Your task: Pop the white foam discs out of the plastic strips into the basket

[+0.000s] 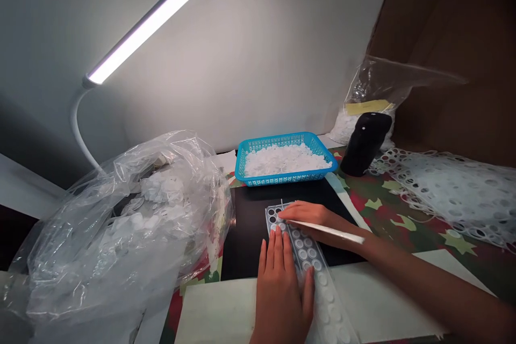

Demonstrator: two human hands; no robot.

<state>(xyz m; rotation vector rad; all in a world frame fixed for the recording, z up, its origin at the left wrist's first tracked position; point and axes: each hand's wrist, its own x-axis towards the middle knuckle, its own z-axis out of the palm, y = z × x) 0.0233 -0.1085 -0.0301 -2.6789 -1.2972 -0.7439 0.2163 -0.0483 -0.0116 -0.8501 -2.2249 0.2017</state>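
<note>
My left hand [280,287] lies flat with its fingers stretched out, on a clear plastic sheet [324,274] that carries rows of round white discs. At the sheet's far end a few round spots [272,213] look dark. My right hand [310,217] is closed around a slim white stick-like tool [332,232]; I cannot make out its exact kind. The right fingertips are low over the sheet's far part, just beyond the left fingers. Beneath the sheet's far half lies a black mat [250,242]; its near part rests on pale paper [213,312].
Behind the mat stands a blue basket [282,180] full of small white discs. Large clear bags [121,247] with white pieces fill the left. At right are a black object [366,142], a bag [363,113] and punched-out white sheets [455,183]. A lamp [161,19] hangs above.
</note>
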